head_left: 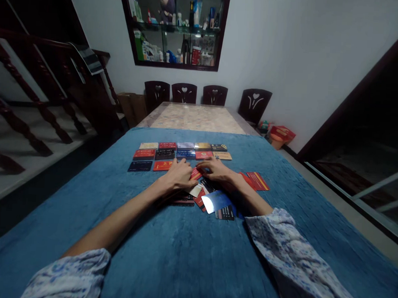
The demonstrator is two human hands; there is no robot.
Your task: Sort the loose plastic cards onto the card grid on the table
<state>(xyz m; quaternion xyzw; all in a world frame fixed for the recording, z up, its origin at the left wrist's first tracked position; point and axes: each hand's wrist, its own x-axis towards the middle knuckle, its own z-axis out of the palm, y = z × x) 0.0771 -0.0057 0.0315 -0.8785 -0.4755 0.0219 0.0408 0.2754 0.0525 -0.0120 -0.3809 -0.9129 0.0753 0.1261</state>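
Observation:
A red card point(195, 174) with light stripes lies between my two hands, low over a loose pile. My left hand point(178, 175) grips it from the left, fingers bent and thumb toward the pile. From the right, my right hand point(214, 170) has curled fingers on its upper edge. Under and in front of my hands, mixed cards overlap, among them a shiny blue card point(214, 201) and a dark card point(226, 212). Beyond my hands, cards stand in neat rows, including a black card point(165, 154), an orange-red card point(162, 166) and a dark blue card point(140, 165).
A blue cloth point(177, 262) covers the near part of the table. Red cards point(258, 181) lie right of my right forearm. The bare tabletop point(194, 116), several dark chairs point(254, 103) and a wall cabinet point(176, 65) are farther back. A wooden railing point(33, 87) stands left.

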